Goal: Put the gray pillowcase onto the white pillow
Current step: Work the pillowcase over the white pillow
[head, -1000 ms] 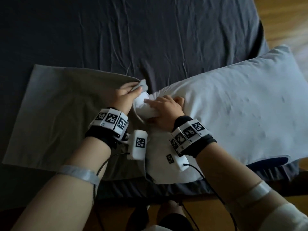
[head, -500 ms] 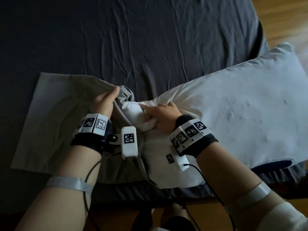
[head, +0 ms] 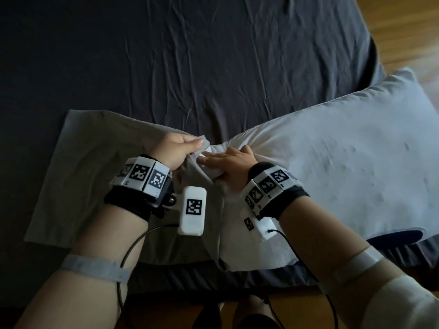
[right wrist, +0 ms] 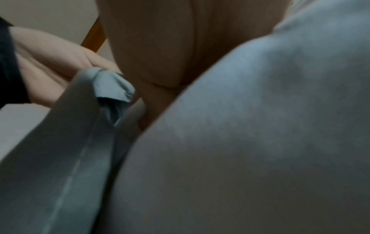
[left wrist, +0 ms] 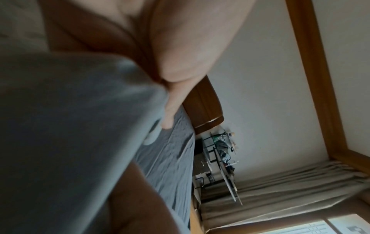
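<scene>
One flat gray fabric pillowcase (head: 95, 176) and one plump white pillow (head: 344, 186) on a bed with a dark gray wrinkled sheet (head: 190, 55).
The left hand (head: 177, 150) pinches the pillowcase's open edge, fingers curled on the cloth; the right hand (head: 234, 165) lies on the pillow's near corner at that opening, fingers nearly straight. The corner touches the mouth; how far it is inside cannot be told. Wooden floor (head: 408, 39) beyond the bed.

White pillow and gray pillowcase, close up

The soft white pillow (right wrist: 260, 142) fills the right; the left hand (right wrist: 56, 66) pinches the bunched gray fabric pillowcase (right wrist: 108, 83) edge.
</scene>
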